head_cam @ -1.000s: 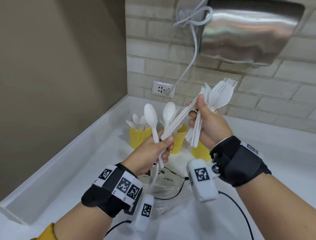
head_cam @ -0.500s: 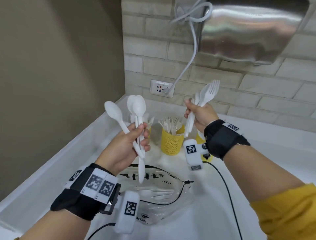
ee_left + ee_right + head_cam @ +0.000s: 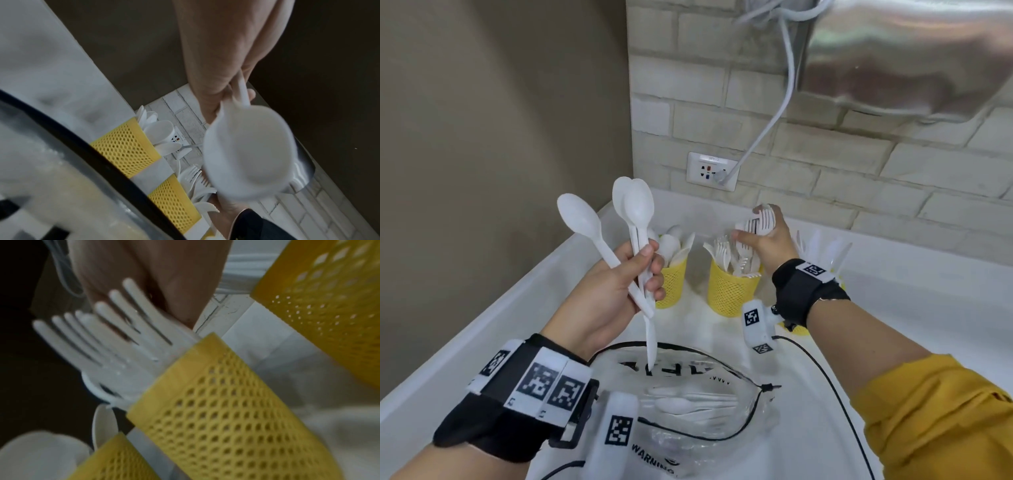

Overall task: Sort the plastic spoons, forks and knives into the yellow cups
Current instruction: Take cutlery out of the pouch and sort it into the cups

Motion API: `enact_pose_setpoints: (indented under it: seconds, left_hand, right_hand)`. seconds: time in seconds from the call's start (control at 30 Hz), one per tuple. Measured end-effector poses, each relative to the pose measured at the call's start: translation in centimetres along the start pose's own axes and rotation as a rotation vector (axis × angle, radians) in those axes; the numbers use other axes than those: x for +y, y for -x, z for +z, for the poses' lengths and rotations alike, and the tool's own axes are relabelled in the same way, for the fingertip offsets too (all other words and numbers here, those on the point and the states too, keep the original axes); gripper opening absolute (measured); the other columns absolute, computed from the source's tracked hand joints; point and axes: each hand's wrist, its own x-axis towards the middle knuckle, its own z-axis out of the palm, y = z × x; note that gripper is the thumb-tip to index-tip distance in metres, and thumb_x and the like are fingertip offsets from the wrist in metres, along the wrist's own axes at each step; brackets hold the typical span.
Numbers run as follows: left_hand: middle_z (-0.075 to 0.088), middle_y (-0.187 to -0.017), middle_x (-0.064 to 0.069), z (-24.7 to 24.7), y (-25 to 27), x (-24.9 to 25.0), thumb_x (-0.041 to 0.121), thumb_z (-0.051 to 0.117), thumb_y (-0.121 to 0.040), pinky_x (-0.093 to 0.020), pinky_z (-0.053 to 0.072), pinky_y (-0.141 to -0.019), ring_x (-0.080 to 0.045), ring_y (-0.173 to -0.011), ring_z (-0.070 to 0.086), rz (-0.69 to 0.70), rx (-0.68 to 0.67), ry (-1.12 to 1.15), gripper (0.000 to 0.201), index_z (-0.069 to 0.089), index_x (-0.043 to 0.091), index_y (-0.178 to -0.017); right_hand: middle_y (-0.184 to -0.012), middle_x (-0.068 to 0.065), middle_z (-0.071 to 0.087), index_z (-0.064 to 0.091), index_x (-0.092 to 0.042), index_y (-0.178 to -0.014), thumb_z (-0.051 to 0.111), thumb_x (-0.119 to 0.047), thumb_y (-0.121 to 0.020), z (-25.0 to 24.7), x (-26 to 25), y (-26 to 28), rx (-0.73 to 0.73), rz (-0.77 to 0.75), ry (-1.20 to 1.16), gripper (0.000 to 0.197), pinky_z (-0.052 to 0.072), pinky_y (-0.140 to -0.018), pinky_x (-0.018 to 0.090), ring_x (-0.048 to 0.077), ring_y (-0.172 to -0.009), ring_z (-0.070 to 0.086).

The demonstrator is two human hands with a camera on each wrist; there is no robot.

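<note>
My left hand (image 3: 606, 301) grips three spoons (image 3: 635, 205) upright; my right hand (image 3: 767, 240) holds forks (image 3: 758, 219) over the middle yellow cup (image 3: 732, 287). The plastic bag (image 3: 705, 407) reads "WARNING".

Washroom-like corner: steel wall dryer (image 3: 907, 54), brick tiles (image 3: 825, 161), white counter (image 3: 893, 308).

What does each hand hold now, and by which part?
The left hand grips three white spoons by their handles, bowls up. The right hand holds white forks near their heads, above the middle yellow cup.
</note>
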Motion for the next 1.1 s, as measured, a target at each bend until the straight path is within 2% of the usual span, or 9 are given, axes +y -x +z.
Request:
enact_pose_setpoints:
  seconds: [0.1,0.2,0.37,0.53,0.63,0.77,0.9,1.0,1.1]
  left_hand:
    - [0.048,-0.06,0.004,0.2,-0.4,-0.4,0.019,0.048,-0.085,-0.02,0.044,-0.049,-0.009,-0.048,0.041,-0.003,-0.011,-0.004,0.006,0.052,0.015,-0.087]
    - [0.049,-0.06,0.004,0.4,-0.5,-0.7,0.019,0.049,-0.084,-0.02,0.044,-0.05,-0.009,-0.048,0.041,-0.013,-0.025,-0.005,0.006,0.052,0.015,-0.085]
    - [0.046,-0.06,0.003,0.9,-0.5,-0.7,0.017,0.048,-0.088,-0.019,0.044,-0.049,-0.009,-0.047,0.042,-0.05,-0.011,0.04,0.005,0.052,0.014,-0.087]
    - [0.047,-0.065,0.003,1.7,-1.0,-0.9,0.014,0.039,-0.097,-0.02,0.048,-0.056,-0.008,-0.052,0.045,-0.051,0.018,0.117,0.019,0.053,0.016,-0.084]
    - [0.053,-0.066,0.001,2.1,-1.2,-0.9,0.012,0.039,-0.098,-0.023,0.054,-0.064,-0.009,-0.056,0.053,-0.032,0.011,0.228,0.017,0.051,0.014,-0.086]
    - [0.064,-0.067,0.0,2.8,-1.1,-1.1,0.0,0.038,-0.095,-0.028,0.055,-0.075,-0.011,-0.06,0.063,0.009,0.048,0.258,0.017,0.05,0.012,-0.091]
    - [0.058,-0.063,0.0,2.9,-0.7,-1.1,0.002,0.041,-0.094,-0.026,0.055,-0.066,-0.011,-0.054,0.058,0.026,0.077,0.322,0.014,0.047,0.013,-0.09]
    - [0.048,-0.056,0.002,2.0,-0.7,-0.5,0.008,0.04,-0.097,-0.023,0.053,-0.058,-0.009,-0.048,0.049,0.052,0.134,0.363,0.017,0.046,0.014,-0.082]
    - [0.04,-0.049,0.005,0.7,-0.3,-0.1,0.02,0.042,-0.098,-0.023,0.048,-0.055,-0.009,-0.046,0.042,0.076,0.15,0.127,0.026,0.045,0.015,-0.072]
  right_hand:
    - [-0.075,-0.004,0.046,0.045,-0.024,-0.083,0.071,0.003,-0.073,0.6,0.8,0.6,-0.055,-0.017,0.061,0.039,0.041,-0.065,0.023,0.012,-0.069,0.047]
    - [-0.086,-0.001,0.049,0.044,-0.019,-0.101,0.072,0.0,-0.074,0.7,0.9,0.8,-0.113,-0.031,0.085,0.044,0.042,-0.076,0.026,0.012,-0.08,0.05]
    - [-0.118,0.004,0.044,0.046,-0.028,-0.121,0.067,-0.039,-0.074,0.4,-0.9,1.7,-0.076,-0.2,0.183,0.053,0.036,-0.092,0.015,0.013,-0.112,0.045]
    - [-0.098,-0.004,0.054,0.063,-0.015,-0.099,0.051,-0.041,-0.083,0.6,-4.7,5.0,-0.074,-0.493,0.38,0.033,0.04,-0.087,0.022,0.012,-0.1,0.052]
    - [-0.081,0.001,0.059,0.061,-0.015,-0.094,0.066,-0.024,-0.082,0.8,-7.4,9.0,-0.449,-0.287,0.279,0.016,0.042,-0.073,0.023,0.01,-0.077,0.053]
    - [-0.08,0.013,0.061,0.038,-0.021,-0.124,0.068,-0.009,-0.08,1.5,-8.1,13.1,-0.74,-0.014,0.279,0.054,0.049,-0.061,0.036,0.023,-0.067,0.061]
    - [-0.076,0.0,0.064,0.044,-0.021,-0.108,0.043,-0.001,-0.092,0.7,-8.2,14.3,-0.656,-0.106,0.366,0.027,0.043,-0.051,0.019,0.01,-0.055,0.058]
    - [-0.066,-0.005,0.059,0.058,-0.017,-0.088,0.045,-0.001,-0.091,-1.1,-8.3,14.6,-0.602,-0.154,0.469,0.021,0.038,-0.052,0.017,0.004,-0.048,0.048]
    - [-0.072,-0.009,0.059,0.062,-0.028,-0.084,0.053,-0.002,-0.088,-2.9,-8.9,14.1,-0.439,-0.195,0.455,0.029,0.037,-0.056,0.01,-0.003,-0.054,0.05]
